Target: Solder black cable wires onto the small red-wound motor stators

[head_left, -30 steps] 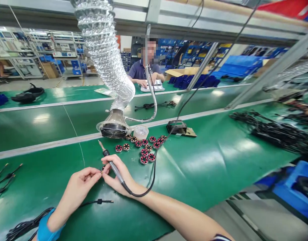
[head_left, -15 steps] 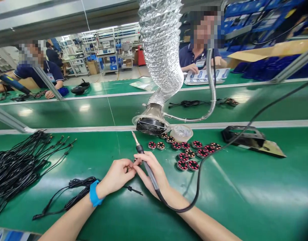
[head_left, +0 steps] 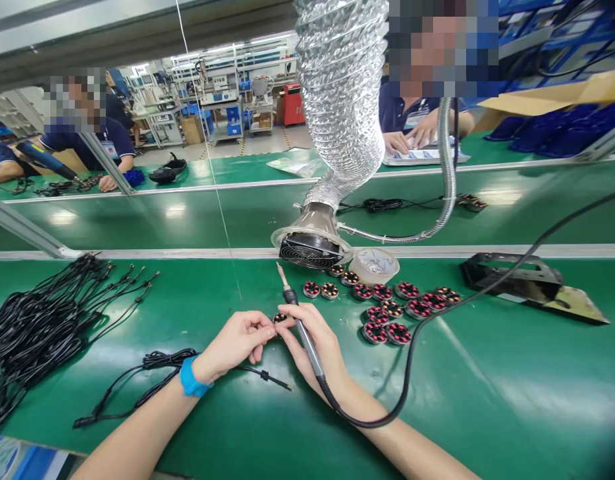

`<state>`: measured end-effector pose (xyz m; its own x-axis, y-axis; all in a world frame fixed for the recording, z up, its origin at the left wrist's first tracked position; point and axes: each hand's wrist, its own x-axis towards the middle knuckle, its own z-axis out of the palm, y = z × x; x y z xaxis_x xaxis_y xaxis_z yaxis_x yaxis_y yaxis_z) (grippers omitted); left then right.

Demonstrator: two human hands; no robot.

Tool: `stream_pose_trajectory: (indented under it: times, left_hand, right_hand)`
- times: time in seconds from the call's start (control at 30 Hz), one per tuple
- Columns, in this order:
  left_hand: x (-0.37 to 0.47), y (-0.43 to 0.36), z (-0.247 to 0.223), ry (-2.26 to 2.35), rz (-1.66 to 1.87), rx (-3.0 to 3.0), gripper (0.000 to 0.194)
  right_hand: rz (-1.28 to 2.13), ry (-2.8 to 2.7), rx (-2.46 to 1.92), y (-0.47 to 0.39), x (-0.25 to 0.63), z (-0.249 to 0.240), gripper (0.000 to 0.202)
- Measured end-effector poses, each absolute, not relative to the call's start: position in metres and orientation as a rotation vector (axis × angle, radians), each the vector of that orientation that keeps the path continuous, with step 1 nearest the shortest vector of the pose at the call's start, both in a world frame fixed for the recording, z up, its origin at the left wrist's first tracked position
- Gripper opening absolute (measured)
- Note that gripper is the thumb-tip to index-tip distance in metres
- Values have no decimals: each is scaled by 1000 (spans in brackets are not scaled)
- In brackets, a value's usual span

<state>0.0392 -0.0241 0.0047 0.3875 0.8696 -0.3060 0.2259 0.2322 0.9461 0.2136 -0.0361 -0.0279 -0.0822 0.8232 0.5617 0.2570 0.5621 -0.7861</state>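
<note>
Head view showed black cables [head_left: 42,327] on the desk [head_left: 212,433], then the left hand [head_left: 233,343], its fingers pressed together at the near edge of a round coil [head_left: 279,319]; anything pinched was too small to tell. The coil sat between both hands' fingertips. The right hand [head_left: 318,341] gripped a soldering iron [head_left: 309,348], left of more coils [head_left: 382,315].

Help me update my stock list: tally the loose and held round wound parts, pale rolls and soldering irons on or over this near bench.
Loose round wound parts: 14
Held round wound part: 1
Pale roll: 1
Soldering iron: 1
Total: 17
</note>
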Motion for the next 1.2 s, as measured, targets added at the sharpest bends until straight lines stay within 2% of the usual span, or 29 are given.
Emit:
stream_pose_trajectory:
  times: [0.23, 0.47, 0.63, 0.83, 1.2]
  left_hand:
    - [43, -25, 17, 1153, 638, 1311, 42]
    - [39, -23, 7, 1138, 649, 1244, 35]
    - [41, -23, 5, 1179, 695, 1199, 32]
    - [43, -22, 9, 1229, 724, 1154, 32]
    - [41, -23, 5, 1245, 698, 1219, 34]
  right_hand:
    - [656, -1629, -955, -37, 214, -29, 28]
    - [704, -1450, -1084, -37, 211, -34, 29]
    - [732, -1429, -1070, -39, 208, -34, 21]
    - [764, -1440, -1055, -37, 210, -36, 22]
    - [692, -1445, -1060, -37, 210, -33, 24]
